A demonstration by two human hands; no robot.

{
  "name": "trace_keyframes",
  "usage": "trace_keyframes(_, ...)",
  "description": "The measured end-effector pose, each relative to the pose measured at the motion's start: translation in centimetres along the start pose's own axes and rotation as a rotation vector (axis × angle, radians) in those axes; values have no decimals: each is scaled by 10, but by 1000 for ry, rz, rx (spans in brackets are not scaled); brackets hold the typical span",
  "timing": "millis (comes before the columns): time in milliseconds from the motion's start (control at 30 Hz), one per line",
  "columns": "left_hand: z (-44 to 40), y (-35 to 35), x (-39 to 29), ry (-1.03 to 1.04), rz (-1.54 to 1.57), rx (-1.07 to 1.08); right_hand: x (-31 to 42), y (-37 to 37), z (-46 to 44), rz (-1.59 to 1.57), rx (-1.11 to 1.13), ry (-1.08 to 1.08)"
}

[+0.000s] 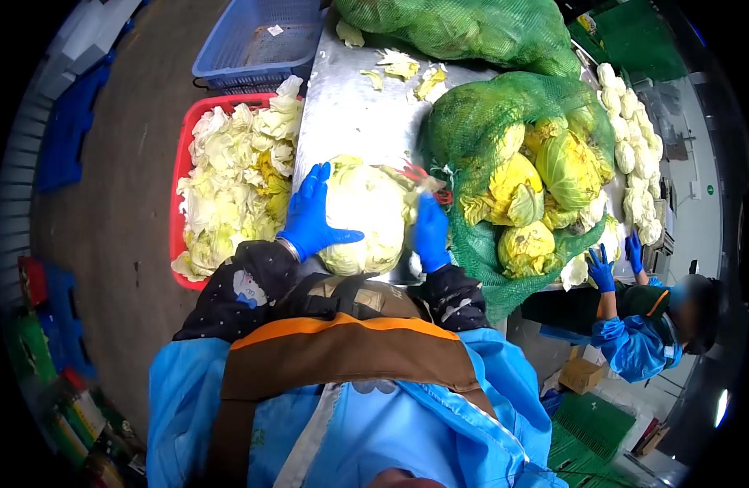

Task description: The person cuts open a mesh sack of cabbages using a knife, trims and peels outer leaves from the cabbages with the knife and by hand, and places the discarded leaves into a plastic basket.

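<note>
A large pale cabbage (362, 215) sits on the metal table between my two blue-gloved hands. My left hand (316, 218) lies against its left side, thumb spread away from the fingers. At the cabbage's right side is my right hand (430, 232), smeared by motion, beside a loose outer leaf (408, 199). Its fingertips are hard to make out, so any hold on the leaf is unclear. Just beyond that hand lies a red, cord-like thing (443, 198). Close on the right, a green mesh bag (464, 106) gapes open around several yellowish cabbages (516, 187).
Left of the table, a red crate (179, 220) is heaped with loose leaves (236, 171). A blue basket (260, 49) stands behind it. Another filled mesh bag (464, 32) and leaf scraps (399, 63) lie at the back. A co-worker (634, 325) works at right near stacked pale cabbages (630, 122).
</note>
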State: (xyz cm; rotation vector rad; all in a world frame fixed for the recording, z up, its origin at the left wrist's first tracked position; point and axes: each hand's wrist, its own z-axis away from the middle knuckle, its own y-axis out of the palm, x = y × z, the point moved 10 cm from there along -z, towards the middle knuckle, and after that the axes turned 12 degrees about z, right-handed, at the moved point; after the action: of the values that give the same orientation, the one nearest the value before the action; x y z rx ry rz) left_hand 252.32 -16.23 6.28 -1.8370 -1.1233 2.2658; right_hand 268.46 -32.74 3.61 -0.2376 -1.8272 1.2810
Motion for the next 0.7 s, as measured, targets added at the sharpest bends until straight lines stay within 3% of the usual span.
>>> trace_keyframes(67,2,-1,-4,4,-20,-12,-18,1,-2,-58,-31,107)
trace_keyframes(133,1,-1,-5,9,0,-11,21,-14,-2,220,176,30)
trace_keyframes(167,1,-1,-5,5,14,-13,46,-35,-5,218,94,-105)
trace_keyframes(267,0,1,0,14,8,-13,79,-50,-5,414,338,-443)
trace_keyframes(400,-1,1,0,17,27,-10,66,-44,-9,554,461,-577)
trace_keyframes(567,1,0,0,10,18,-27,61,-38,-10,708,343,-421)
trace_keyframes(700,1,-3,2,13,55,-40,30,-25,15,279,115,-205)
